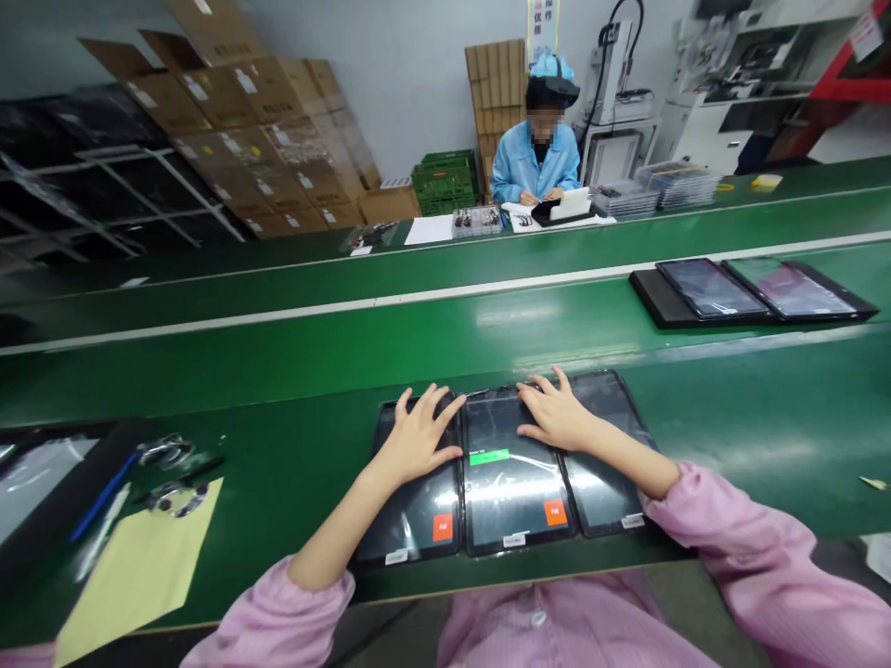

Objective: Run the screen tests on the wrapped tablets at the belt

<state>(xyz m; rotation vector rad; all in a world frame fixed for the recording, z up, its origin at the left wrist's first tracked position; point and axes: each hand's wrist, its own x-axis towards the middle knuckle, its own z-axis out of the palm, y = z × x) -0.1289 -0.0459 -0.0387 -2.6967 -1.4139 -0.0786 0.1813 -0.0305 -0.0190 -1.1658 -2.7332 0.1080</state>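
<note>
Three dark tablets lie side by side on the green bench in front of me. Over the upper part of the left tablet [410, 515] rests my left hand [416, 436], fingers spread, the thumb reaching toward the middle one. The middle tablet [515, 496] shows a green bar and an orange square on its screen. My right hand [557, 413] lies across the top edges of the middle tablet and the right tablet [605, 482], with its fingers apart. Each tablet bears a small white label at its lower edge. Neither hand grips anything.
At left, a yellow paper [143, 566], a blue pen [104, 496] and coiled cables [177, 498] lie beside a black tray [42, 538]. Two more tablets sit on a black tray [672, 311] at far right. Across the belt [334, 339], a person [535, 158] in blue sits working.
</note>
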